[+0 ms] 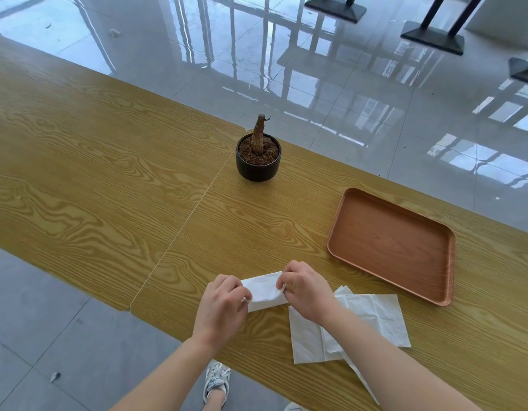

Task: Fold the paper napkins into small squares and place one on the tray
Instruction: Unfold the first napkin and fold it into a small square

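Napkin (262, 289) of thin white paper, already doubled into a short strip, sits on the yellow wood-grain desk (108, 179) between the two hands, with its upper layer curving up off the lower one. The left hand (224, 301) has its fingers curled over the strip's left end and pinches it. The right hand (304, 287) pinches the right end, where the paper bunches a little at the fingertips. Both hands are close together and clamped on this one napkin, so only its middle shows between them.

Under the right wrist and forearm lie the spare napkins (375, 318), white, flat and overlapping, partly covered by the arm. Beyond the right hand and further to its right sits the rectangular reddish-brown wooden tray (390, 241) with rounded corners. Straight ahead of the hands, well apart from them, stands a small round black pot (258, 169) of brown soil with a bare stump in it.
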`<act>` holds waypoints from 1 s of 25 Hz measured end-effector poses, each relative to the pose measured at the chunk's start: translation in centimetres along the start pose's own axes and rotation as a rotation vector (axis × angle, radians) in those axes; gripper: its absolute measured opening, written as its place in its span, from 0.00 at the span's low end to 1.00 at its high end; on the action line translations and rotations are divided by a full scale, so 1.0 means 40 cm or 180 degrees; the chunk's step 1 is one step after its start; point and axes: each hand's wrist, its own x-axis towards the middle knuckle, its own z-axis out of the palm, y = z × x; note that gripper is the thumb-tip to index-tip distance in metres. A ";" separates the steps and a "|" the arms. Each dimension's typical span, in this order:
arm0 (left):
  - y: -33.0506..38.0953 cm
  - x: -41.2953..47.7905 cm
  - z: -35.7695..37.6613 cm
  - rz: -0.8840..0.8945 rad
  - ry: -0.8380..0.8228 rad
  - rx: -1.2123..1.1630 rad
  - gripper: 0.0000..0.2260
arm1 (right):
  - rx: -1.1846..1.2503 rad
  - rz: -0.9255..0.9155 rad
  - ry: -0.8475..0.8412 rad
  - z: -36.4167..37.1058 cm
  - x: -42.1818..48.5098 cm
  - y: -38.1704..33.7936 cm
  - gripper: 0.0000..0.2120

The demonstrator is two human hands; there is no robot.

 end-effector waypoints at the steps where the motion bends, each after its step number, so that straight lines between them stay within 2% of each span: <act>1: -0.003 -0.006 0.003 0.0061 -0.0058 0.0067 0.13 | -0.0045 -0.0034 -0.0033 0.003 -0.005 0.003 0.10; 4: -0.006 -0.025 0.011 0.0210 -0.0229 0.0212 0.09 | -0.0162 -0.0074 -0.0128 0.007 -0.014 0.005 0.12; 7: -0.002 -0.028 0.012 0.0145 -0.0159 0.0236 0.07 | -0.0072 -0.0013 -0.0053 0.004 -0.016 0.001 0.09; 12: -0.023 -0.035 0.035 0.0724 -0.0686 0.0963 0.20 | -0.0262 0.0347 0.0102 0.028 -0.028 -0.008 0.08; 18: -0.039 -0.073 0.037 0.0772 -0.1085 0.1295 0.31 | -0.0297 0.0475 0.0227 0.043 -0.040 -0.010 0.08; 20: -0.027 -0.072 0.039 0.0667 -0.1067 0.1292 0.30 | -0.0324 0.0600 0.0334 0.045 -0.047 -0.017 0.09; 25: 0.013 -0.055 0.033 0.0247 -0.0735 0.1106 0.21 | 0.0047 0.1083 0.0348 0.050 -0.034 -0.037 0.10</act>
